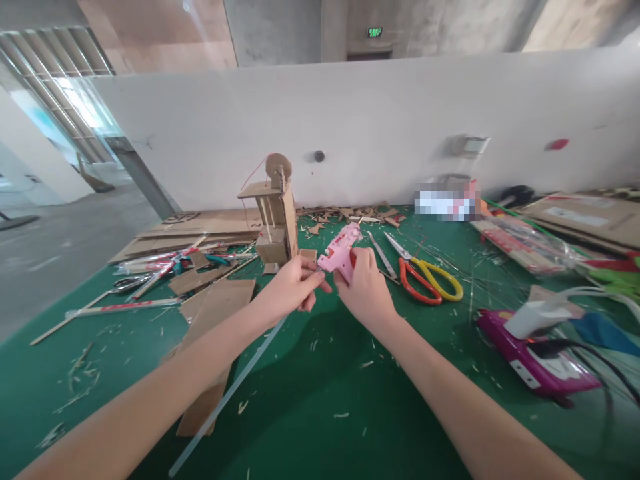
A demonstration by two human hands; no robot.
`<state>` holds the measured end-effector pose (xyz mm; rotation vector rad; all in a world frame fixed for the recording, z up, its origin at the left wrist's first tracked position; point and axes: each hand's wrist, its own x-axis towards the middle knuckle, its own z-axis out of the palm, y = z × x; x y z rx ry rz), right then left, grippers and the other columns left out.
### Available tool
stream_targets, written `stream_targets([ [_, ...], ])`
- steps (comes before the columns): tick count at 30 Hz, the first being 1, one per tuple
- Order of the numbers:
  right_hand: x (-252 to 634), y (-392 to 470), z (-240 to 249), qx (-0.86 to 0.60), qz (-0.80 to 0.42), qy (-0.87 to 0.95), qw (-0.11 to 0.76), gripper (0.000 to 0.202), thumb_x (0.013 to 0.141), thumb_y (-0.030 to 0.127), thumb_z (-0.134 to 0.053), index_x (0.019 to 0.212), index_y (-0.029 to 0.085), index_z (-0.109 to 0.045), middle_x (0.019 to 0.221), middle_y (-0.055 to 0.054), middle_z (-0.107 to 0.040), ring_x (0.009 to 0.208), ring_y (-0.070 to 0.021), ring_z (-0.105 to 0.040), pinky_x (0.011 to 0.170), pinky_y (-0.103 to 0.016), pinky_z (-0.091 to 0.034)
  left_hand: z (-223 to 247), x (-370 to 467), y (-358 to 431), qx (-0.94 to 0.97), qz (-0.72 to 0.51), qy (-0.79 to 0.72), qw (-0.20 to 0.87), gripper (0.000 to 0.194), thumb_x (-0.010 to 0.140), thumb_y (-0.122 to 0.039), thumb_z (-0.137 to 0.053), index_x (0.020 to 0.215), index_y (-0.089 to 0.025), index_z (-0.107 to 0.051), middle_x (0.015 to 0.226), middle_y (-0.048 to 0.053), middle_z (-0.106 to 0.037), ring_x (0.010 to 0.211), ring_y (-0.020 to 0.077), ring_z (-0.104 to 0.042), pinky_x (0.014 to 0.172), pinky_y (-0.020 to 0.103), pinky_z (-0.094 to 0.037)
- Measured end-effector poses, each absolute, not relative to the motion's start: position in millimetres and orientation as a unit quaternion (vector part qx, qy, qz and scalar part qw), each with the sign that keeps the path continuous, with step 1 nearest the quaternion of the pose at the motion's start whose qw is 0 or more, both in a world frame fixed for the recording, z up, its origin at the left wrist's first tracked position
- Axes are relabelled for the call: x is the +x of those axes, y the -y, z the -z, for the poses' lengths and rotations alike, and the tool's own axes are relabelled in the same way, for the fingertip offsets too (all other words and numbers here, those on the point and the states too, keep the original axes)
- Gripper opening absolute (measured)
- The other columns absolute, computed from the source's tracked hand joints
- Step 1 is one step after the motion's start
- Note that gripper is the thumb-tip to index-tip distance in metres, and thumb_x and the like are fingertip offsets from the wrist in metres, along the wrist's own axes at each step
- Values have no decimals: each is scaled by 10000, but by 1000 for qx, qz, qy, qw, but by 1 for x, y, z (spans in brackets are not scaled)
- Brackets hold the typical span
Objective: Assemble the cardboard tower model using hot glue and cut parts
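— Fingers of the left hand [295, 287]?
— Pinched together on a pale glue stick [227, 395], close behind the glue gun [343, 249]. Can't tell if the tip is inside.
— Right hand [367, 287]?
— Fingers curled round the gun's handle. Gun's pink, mid-bench, nozzle pointing away and a bit right.
— OK, near to far. Closest?
— Loose end of the stick, slanting down toward the person over the green bench [320, 413]. Wood shavings about. Left of it, a long cardboard piece [220, 313], partly under the left forearm.
— Right side?
— Purple power strip [550, 373], white adapter [535, 318] and a black plug in it.
— Next out?
— Scissors [413, 261], one orange handle, one yellow, handles apart; a thin metal tool [383, 255] lies between them and the gun. Left side: wrapped sticks [145, 305] and cardboard bits.
— Beyond the hands?
— Cardboard tower [289, 213], upright, round disc on top, red string at its left. Scraps [345, 213] along the back edge.
— Background?
— White partition [225, 127], green exit sign [374, 32] high behind it.
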<state>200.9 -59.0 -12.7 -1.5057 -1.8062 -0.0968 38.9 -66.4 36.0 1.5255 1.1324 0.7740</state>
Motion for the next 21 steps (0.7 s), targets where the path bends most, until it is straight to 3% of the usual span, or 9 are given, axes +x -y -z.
stream_targets([
  [10, 206, 58, 14, -543, 99, 736, 391, 330, 854, 317, -472, 1134, 164, -385, 1064, -142, -521, 722, -232, -577, 465, -288, -348, -36, 27, 62, 619, -286, -403, 611, 200, 921, -336, -524, 984, -171, -432, 953, 80, -679, 462, 54, -539, 428, 210, -324],
  [15, 206, 59, 12, -562, 89, 731, 377, 326, 853, 299, -482, 1136, 158, -401, 1089, -137, -530, 721, -221, -582, 482, -286, -352, -34, 30, 63, 628, -276, -417, 596, 246, 903, -374, -537, 1025, -190, -429, 990, 92, -684, 577, 121, -642, 509, 254, -442],
  [18, 205, 60, 11, -582, 72, 720, 371, 320, 857, 299, -485, 1143, 168, -425, 1116, -134, -544, 757, -225, -592, 502, -287, -361, -40, 27, 64, 679, -247, -451, 524, 379, 868, -447, -569, 1124, -208, -425, 993, 88, -685, 711, 191, -680, 591, 315, -491],
  [21, 205, 59, 10, -597, 41, 698, 394, 311, 872, 327, -469, 1142, 176, -443, 1138, -141, -550, 824, -245, -596, 538, -300, -391, -52, 17, 62, 752, -255, -491, 359, 407, 832, -531, -581, 1082, -221, -502, 880, 52, -690, 730, 205, -656, 597, 320, -465],
])
